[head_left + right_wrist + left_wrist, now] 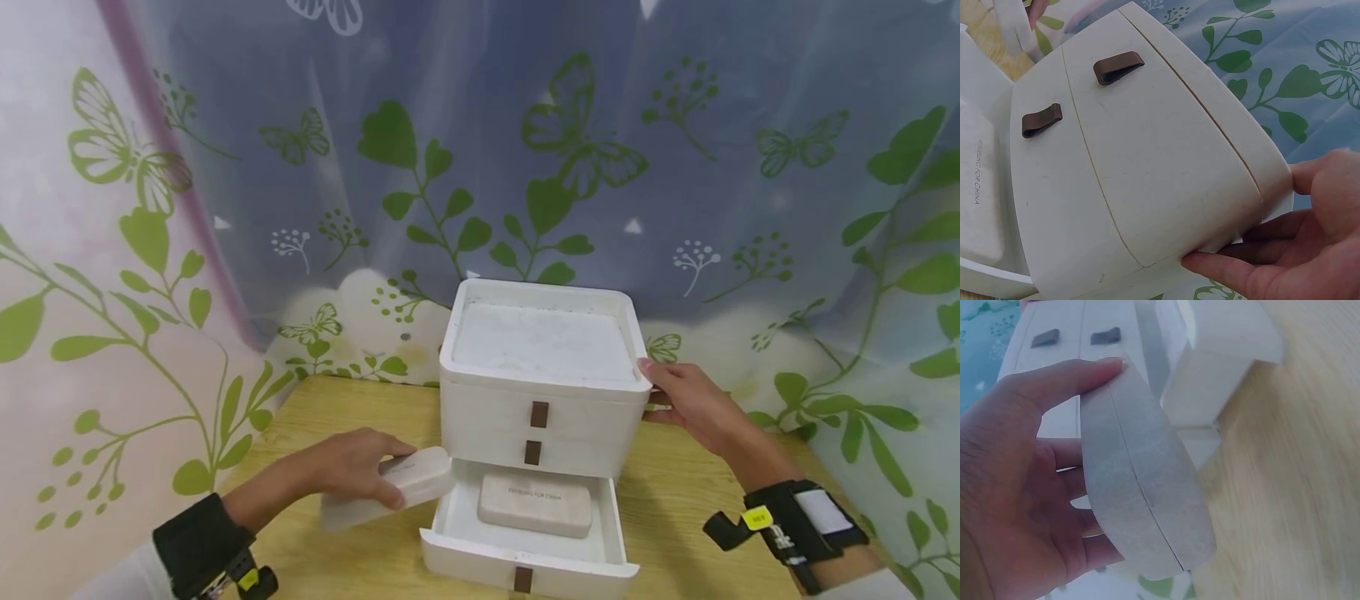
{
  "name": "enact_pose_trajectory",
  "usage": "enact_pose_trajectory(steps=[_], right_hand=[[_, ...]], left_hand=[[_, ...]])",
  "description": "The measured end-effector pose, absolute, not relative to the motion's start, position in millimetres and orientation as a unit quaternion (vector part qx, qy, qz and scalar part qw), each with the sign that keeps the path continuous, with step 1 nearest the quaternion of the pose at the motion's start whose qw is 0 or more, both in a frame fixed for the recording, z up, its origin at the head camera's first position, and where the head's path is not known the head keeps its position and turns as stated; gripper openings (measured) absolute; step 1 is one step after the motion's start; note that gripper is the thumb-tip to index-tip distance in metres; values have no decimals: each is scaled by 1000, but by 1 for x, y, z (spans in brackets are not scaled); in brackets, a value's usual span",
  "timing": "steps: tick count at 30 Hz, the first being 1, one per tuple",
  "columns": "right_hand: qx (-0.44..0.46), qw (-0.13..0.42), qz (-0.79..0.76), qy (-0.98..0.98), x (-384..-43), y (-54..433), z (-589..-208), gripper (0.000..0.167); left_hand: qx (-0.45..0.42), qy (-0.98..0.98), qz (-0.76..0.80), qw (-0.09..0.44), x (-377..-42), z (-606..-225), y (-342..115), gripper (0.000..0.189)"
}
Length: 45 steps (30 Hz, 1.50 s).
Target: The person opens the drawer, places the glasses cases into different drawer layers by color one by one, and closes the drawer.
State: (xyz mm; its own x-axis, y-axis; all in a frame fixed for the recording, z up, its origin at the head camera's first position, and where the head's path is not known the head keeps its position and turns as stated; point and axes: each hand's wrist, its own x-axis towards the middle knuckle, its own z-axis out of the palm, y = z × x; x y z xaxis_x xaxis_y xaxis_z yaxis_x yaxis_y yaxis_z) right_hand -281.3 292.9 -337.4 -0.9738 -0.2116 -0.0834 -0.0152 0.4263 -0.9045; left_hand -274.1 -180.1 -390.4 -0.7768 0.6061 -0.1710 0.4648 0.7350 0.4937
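Observation:
My left hand [356,471] grips a pale, marbled oblong case [1144,481], thumb on one side and fingers on the other. In the head view it is held just left of a white drawer cabinet [491,417]. The cabinet's bottom drawer [525,564] is pulled out, and a second similar case [536,504] with printed lettering lies in it. With thumb at the top rim and fingers along the side, my right hand [693,404] holds the cabinet's right side. Brown tabs [1119,65] mark the upper drawers, which are closed.
The cabinet stands on a light wood-grain table [360,417]. Its top is a shallow tray with a raised rim [543,379]. Behind and at both sides hangs a curtain [480,208] printed with green leaves and butterflies.

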Motion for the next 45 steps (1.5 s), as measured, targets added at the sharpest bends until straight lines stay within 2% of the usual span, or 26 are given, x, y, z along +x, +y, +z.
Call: enact_pose_trajectory(steps=[5,18,45], right_hand=[[-70,88,-527,842,-282,294,-338,75],[-59,88,-525,845,-283,293,-339,77],[-64,88,-523,845,-282,292,-342,81]], left_hand=[[300,908,225,185,-278,-384,-159,78],[341,898,202,193,-274,-375,-106,71],[415,866,140,242,-283,-392,-31,62]])
